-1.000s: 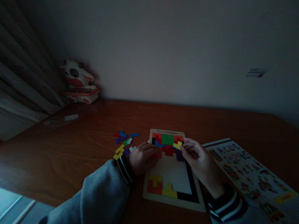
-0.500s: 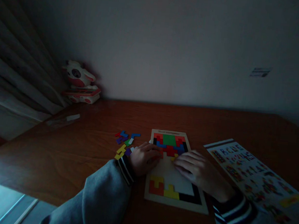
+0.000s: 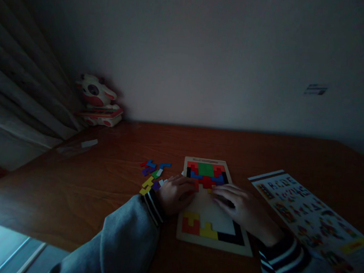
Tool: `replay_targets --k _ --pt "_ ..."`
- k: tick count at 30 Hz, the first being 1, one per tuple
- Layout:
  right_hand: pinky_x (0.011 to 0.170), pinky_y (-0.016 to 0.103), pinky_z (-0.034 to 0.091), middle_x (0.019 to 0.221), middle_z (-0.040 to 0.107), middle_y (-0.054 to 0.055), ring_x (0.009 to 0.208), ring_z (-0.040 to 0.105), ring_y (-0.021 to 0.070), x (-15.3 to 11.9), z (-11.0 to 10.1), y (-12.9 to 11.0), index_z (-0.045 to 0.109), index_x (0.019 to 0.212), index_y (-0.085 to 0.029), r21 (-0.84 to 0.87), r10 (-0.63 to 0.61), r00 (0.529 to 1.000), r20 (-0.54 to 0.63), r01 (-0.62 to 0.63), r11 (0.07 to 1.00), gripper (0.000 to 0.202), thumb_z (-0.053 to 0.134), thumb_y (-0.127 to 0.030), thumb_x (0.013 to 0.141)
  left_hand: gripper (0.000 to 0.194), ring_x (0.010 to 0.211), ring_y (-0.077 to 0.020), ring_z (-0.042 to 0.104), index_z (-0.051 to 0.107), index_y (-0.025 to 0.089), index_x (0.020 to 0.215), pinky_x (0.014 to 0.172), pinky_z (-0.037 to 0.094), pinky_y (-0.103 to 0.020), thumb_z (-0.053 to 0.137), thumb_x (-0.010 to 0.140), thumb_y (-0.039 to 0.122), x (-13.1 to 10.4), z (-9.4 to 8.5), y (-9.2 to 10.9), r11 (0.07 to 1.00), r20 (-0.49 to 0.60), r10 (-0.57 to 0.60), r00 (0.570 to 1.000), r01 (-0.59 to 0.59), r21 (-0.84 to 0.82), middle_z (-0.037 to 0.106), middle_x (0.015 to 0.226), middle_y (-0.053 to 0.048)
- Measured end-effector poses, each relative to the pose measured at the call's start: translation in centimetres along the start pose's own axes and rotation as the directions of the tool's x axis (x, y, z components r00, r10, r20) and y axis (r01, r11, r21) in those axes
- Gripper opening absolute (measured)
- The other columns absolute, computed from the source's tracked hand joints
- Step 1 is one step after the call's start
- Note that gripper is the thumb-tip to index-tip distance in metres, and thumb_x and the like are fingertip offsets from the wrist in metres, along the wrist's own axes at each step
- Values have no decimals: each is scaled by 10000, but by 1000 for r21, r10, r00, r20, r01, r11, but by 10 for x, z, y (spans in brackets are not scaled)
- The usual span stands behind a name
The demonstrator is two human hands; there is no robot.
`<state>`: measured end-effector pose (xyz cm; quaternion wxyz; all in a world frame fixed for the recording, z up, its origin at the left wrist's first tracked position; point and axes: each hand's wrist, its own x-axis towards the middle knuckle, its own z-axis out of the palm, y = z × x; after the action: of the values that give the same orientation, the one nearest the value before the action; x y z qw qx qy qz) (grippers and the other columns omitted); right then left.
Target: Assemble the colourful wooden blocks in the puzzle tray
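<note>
1. Both my left hand point(image 3: 175, 195) and my right hand point(image 3: 241, 206) are at the board point(image 3: 216, 246), which lies on the brown tabletop point(image 3: 120, 161).
2. My right fingers are close to each other and bend over a yellow piece point(image 3: 209, 191). Just a bit of it peeks out by the tips, so I cannot tell if I pinch it or only push on it.
3. That yellow piece is at the board's far half, on my side of a red piece point(image 3: 208, 182) and near a blue piece point(image 3: 220, 180).
4. My left fingers curl at the board's left side, with the tips by an orange piece point(image 3: 196, 184). I cannot tell if they squeeze anything.
5. I think lining up the straight sides comes first, and pushing comes after.
6. A soft, flat push seems best, so no corner sticks up. If it jams, I should wiggle it, because a big shove could bump the others.
7. My left hand should hold the board still.
8. My right fingers hide most of the yellow piece, so lifting them a little would help me look.
9. Loose pieces point(image 3: 148, 182) lie just past my left cuff point(image 3: 153, 206), so I should not drag it there.
</note>
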<state>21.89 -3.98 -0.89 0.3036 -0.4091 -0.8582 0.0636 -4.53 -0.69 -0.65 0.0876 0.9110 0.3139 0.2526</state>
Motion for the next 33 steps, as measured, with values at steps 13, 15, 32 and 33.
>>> replay_targets --k 13,15,32,33 --pt "834 396 581 1088 669 67 970 676 224 1 4 2 674 1078 -267 5 121 991 -64 -121 993 199 539 -332 947 191 1005 -224 650 694 198 1029 883 544 -389 574 901 273 2 -3 4 1000 -61 -21 998 21 11 689 1132 -93" --pt "838 396 577 1084 665 73 987 671 231 2 5 4 667 1088 -265 1 135 985 -104 -136 991 211 510 -315 957 188 984 -220 654 690 198 1032 875 543 -387 568 902 260 2 -5 -4 998 -94 -36 995 41 51 689 1134 -93" --pt "857 408 543 1091 639 80 1027 639 252 2 3 5 627 1117 -264 -32 178 971 -162 -185 982 223 468 -327 975 300 980 -277 658 676 197 1005 832 501 -364 551 924 458 -29 -58 -80 695 -125 -584 802 573 434 721 1007 -90" --pt "859 403 541 1097 637 78 1027 637 250 2 2 4 624 1123 -267 -27 184 969 -165 -191 981 223 473 -332 972 296 980 -277 659 680 196 999 831 500 -361 561 919 455 -29 -57 -80 697 -120 -584 803 572 432 723 1000 -90"
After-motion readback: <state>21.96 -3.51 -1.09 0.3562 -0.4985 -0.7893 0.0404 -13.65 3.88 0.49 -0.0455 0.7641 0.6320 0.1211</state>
